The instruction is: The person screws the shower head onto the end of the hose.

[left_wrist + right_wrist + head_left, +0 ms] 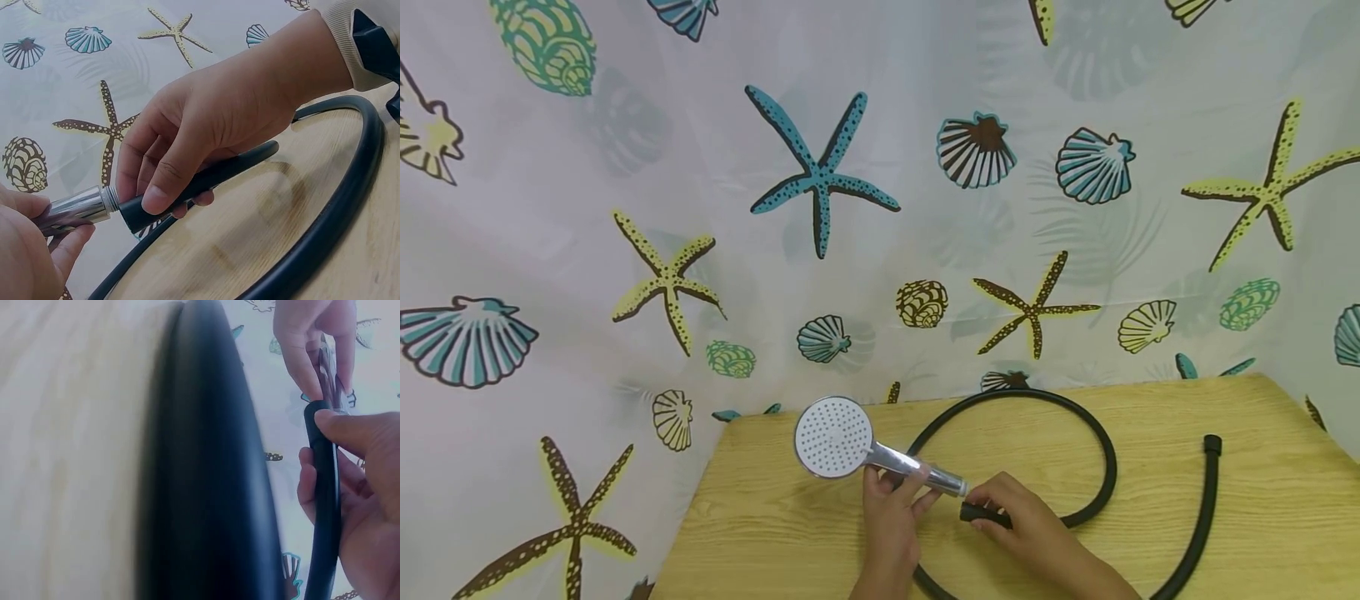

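From where I stand, the person is bent to a wood-grained surface, both hands busy just below its middle. The left hand has its grip clamped on the chrome handle of a shower head, thumb on one side and fingers on the other. The round white spray face, dotted with nozzles, lies toward ten o'clock of that hand, turned up at the person; the handle slants down toward four.

At three o'clock of the left hand, the right hand pinches a black hose near its end, thumb pressed against it. That end sits just beside the threaded tip of the handle, a little out of line with it; I cannot tell whether the two touch.

The hose loops up toward twelve o'clock, passes behind the handle, drops out past six and comes back up, its other end lying toward two o'clock of the right hand. A cream cuff circles the right wrist. At twelve, beyond the surface, hangs a pale sheet printed with starfish and shells.
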`<state>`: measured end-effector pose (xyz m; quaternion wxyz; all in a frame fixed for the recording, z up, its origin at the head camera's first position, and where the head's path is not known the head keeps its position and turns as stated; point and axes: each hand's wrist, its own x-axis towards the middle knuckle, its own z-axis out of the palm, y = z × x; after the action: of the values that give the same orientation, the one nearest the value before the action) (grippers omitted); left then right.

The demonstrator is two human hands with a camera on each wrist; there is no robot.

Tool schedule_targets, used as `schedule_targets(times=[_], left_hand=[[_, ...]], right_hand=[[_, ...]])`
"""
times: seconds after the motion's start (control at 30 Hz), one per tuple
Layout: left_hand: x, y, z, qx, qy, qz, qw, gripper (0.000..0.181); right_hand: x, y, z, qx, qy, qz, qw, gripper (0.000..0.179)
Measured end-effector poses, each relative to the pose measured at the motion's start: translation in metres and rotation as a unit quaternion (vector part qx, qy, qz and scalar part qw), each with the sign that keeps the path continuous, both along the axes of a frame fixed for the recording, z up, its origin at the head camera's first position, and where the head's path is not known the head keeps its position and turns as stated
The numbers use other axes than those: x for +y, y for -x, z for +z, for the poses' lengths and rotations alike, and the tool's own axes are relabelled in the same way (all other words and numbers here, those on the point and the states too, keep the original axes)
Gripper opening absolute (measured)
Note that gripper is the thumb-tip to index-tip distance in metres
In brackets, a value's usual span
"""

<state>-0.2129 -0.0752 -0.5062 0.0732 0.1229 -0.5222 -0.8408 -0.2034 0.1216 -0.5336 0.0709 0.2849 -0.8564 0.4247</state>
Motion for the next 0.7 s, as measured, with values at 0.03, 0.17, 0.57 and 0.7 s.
schedule_targets(times=[0.03, 0.17, 0.57, 0.7], left_hand=[[-0.0002, 0.0002, 0.0, -0.001, 0.001, -0.001, 1.0, 0.053], [-0.0011, 0.0005, 0.0, -0.004, 0.001, -0.003, 1.0, 0.054], [-0.0006, 0.0011, -0.0009, -0.008, -0.001, 0.003, 1.0, 0.053], [-0.0006, 0.0015, -0.0006, -0.007, -0.006, 0.003, 1.0, 0.052]], right_hand=[[-0.0003, -0.0006, 0.0002, -0.003, -0.001, 0.006, 1.0, 0.027], [-0.0011, -0.0014, 0.0017, -0.016, -0.001, 0.006, 0.9999, 0.027], [-0.0009, -0.0022, 0.0031, -0.009, -0.007, -0.009, 0.9999, 0.025], [-0.0009, -0.0021, 0.0031, -0.011, -0.009, -0.016, 0.9998, 0.026]])
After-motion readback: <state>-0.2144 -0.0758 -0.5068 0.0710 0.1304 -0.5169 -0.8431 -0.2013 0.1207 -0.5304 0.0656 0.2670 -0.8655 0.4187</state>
